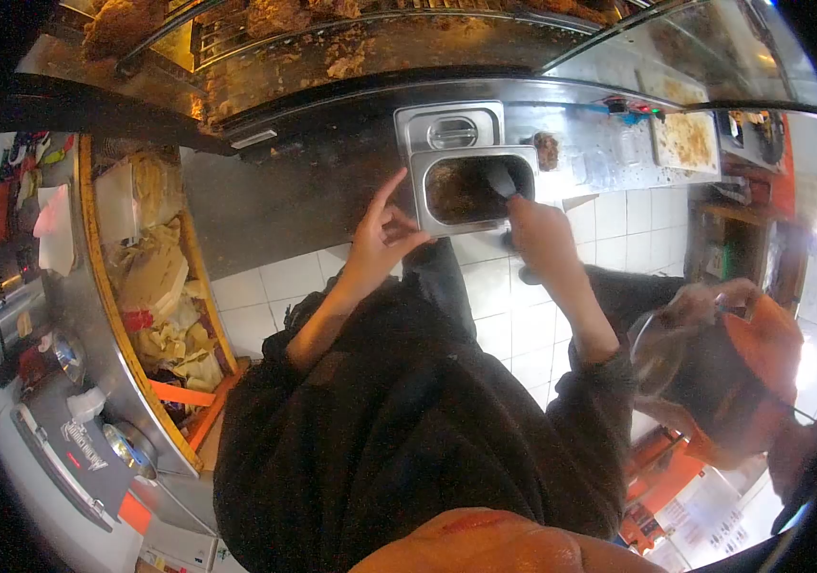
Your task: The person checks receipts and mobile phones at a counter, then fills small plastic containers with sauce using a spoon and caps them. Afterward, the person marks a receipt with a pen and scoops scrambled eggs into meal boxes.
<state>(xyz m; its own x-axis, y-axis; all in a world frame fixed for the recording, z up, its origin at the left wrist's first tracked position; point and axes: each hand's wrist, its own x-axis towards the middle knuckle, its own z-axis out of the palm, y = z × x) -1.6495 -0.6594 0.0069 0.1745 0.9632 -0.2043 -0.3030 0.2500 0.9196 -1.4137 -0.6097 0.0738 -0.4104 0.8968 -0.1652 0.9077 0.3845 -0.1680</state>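
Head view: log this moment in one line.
left hand: open, by metal pan | right hand: gripping utensil, its end inside pan | metal lid: beyond pan

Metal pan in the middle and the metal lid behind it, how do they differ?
The metal pan is open, while the metal lid has a handle in its middle. The right hand holds a tool inside the pan; none rests on the lid. Both are shiny, with rounded corners.

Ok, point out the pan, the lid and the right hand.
Pan (470, 154): head view, on its far rim.
Lid (453, 132): head view, on its handle.
Right hand (540, 229): head view, on the back of the hand.
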